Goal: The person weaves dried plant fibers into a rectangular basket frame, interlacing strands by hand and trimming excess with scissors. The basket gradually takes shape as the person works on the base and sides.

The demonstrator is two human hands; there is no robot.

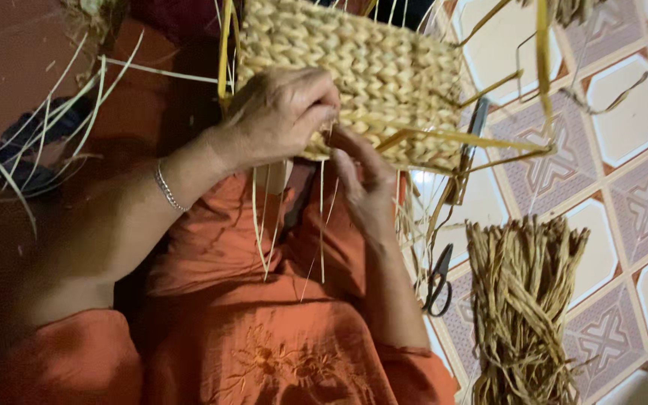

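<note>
- Fingertips of the left hand (283, 112) curl shut, pinching a strand at the lower edge of the woven straw panel (354, 75); a silver bracelet (168, 187) sits at that wrist.
- Fingers of the right hand (365, 180) lie extended under the same edge, pressing the weave from below; whether they grip a strand cannot be told.
- Panel position: held above the lap, over the orange garment (264, 315), its bottom row unfinished.
- Step in hand, as judged: working a strand into the edge row. The next tuck would call for a firm pinch and steady support beneath.
- Loose strand ends (264, 225) hang from the edge.
- Surroundings: black scissors (436, 281) and a bundle of dried fibre (523, 300) lie on the patterned tile floor (624, 120), near the right forearm; open floor lies beyond.
</note>
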